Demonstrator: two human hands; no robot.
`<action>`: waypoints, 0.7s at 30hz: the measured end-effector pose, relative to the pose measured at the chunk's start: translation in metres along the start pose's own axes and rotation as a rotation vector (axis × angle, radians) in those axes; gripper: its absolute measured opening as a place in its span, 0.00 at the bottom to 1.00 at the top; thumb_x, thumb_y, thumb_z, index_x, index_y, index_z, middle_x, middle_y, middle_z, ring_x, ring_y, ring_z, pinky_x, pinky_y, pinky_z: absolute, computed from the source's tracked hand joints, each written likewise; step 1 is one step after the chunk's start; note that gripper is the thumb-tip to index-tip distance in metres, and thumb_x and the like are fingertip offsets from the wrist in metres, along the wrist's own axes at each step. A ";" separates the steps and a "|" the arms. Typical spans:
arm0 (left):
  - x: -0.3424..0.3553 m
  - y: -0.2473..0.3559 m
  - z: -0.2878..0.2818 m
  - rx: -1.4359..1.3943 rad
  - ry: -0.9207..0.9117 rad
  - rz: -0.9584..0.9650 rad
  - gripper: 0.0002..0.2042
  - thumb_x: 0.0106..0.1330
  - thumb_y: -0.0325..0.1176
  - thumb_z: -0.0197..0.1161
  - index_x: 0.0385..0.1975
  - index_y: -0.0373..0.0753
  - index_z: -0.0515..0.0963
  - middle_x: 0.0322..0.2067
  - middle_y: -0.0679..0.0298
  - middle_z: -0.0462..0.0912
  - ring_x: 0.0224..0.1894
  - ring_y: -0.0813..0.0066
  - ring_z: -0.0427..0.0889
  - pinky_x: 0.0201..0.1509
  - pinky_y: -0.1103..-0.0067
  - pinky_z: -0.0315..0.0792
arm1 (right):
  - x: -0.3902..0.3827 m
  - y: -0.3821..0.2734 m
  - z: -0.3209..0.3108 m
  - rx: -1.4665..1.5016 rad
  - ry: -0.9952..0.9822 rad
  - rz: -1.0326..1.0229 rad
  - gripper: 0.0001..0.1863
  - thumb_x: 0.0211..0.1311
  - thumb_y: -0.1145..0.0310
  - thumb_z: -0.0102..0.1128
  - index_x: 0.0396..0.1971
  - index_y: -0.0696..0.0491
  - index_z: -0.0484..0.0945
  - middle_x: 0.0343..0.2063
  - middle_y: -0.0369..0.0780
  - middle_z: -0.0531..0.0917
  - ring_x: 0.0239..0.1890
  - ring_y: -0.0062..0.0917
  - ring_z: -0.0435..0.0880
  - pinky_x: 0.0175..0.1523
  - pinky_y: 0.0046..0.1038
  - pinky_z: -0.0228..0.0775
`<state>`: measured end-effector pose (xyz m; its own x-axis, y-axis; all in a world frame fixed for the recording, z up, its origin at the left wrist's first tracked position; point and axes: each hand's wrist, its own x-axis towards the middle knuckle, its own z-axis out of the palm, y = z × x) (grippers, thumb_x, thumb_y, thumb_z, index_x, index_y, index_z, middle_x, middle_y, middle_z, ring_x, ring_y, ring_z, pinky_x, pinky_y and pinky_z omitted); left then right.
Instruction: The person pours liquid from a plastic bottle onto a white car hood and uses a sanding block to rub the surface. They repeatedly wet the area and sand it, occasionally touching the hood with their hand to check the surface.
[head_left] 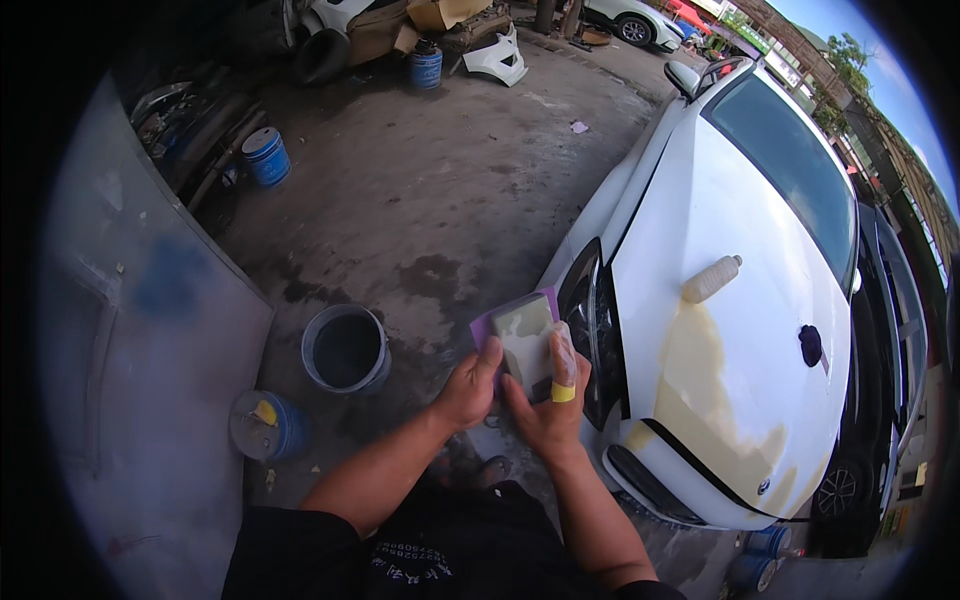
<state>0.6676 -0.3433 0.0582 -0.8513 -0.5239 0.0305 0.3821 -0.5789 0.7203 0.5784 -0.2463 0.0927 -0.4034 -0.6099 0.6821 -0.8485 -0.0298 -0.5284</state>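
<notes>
Both my hands grip a sanding block (525,345) with a pale, patchy face, in front of the white car's headlight. Purple sandpaper (482,328) sticks out around the block's edges. My left hand (468,388) has its thumb on the near left side of it. My right hand (550,422) holds the right side, one finger covered in clear plastic with yellow tape at its base. On the white car's hood (655,240) are beige filler patches (700,365). A whitish bottle (712,279) lies there, along with a dark round pad (809,346).
An open bucket (375,372) of dark liquid stands on the ground left of my hands. Near it is a blue drum (285,430) with a yellow item on its lid. A grey metal panel (150,330) borders the left. Farther off are blue pails (266,158) and car parts (497,60).
</notes>
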 end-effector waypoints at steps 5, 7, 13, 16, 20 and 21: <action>0.000 0.010 -0.007 0.000 0.040 0.033 0.27 0.78 0.51 0.41 0.63 0.33 0.65 0.58 0.59 0.74 0.59 0.72 0.73 0.65 0.74 0.66 | 0.007 0.001 0.013 0.075 -0.025 0.007 0.46 0.40 0.75 0.76 0.64 0.57 0.63 0.55 0.51 0.75 0.50 0.48 0.74 0.56 0.43 0.67; 0.000 0.010 -0.011 0.057 0.044 0.049 0.25 0.77 0.48 0.45 0.63 0.33 0.66 0.57 0.60 0.74 0.58 0.73 0.73 0.64 0.75 0.66 | 0.009 0.003 0.016 0.093 -0.023 0.013 0.46 0.40 0.75 0.76 0.65 0.57 0.63 0.55 0.51 0.75 0.50 0.48 0.74 0.55 0.42 0.67; 0.000 0.015 -0.003 0.293 0.128 0.111 0.20 0.73 0.35 0.56 0.60 0.33 0.70 0.53 0.62 0.77 0.55 0.76 0.75 0.60 0.76 0.68 | 0.009 0.017 0.011 0.176 -0.152 0.028 0.44 0.47 0.74 0.74 0.66 0.56 0.62 0.57 0.52 0.72 0.54 0.44 0.75 0.59 0.38 0.68; -0.007 0.020 -0.011 0.433 0.185 0.108 0.19 0.72 0.34 0.56 0.59 0.33 0.70 0.53 0.62 0.78 0.54 0.76 0.76 0.60 0.76 0.69 | 0.026 0.022 0.000 0.333 -0.235 0.169 0.41 0.50 0.73 0.72 0.65 0.58 0.63 0.52 0.50 0.77 0.48 0.42 0.78 0.54 0.38 0.71; -0.017 0.032 -0.024 0.804 0.202 0.041 0.20 0.70 0.33 0.59 0.60 0.33 0.70 0.52 0.62 0.79 0.54 0.77 0.75 0.59 0.76 0.69 | 0.058 0.020 0.014 0.411 -0.208 0.345 0.36 0.57 0.68 0.70 0.64 0.58 0.64 0.40 0.44 0.81 0.39 0.30 0.82 0.45 0.29 0.75; -0.020 0.034 -0.030 0.882 0.206 0.012 0.20 0.70 0.33 0.59 0.59 0.33 0.70 0.51 0.62 0.80 0.53 0.77 0.76 0.58 0.76 0.69 | 0.065 0.014 0.018 0.379 -0.261 0.416 0.36 0.57 0.68 0.70 0.64 0.59 0.65 0.39 0.44 0.80 0.39 0.29 0.82 0.44 0.29 0.75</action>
<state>0.7084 -0.3717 0.0612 -0.7352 -0.6775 -0.0220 -0.0958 0.0718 0.9928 0.5458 -0.3008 0.1207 -0.5365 -0.8031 0.2594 -0.4381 0.0023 -0.8989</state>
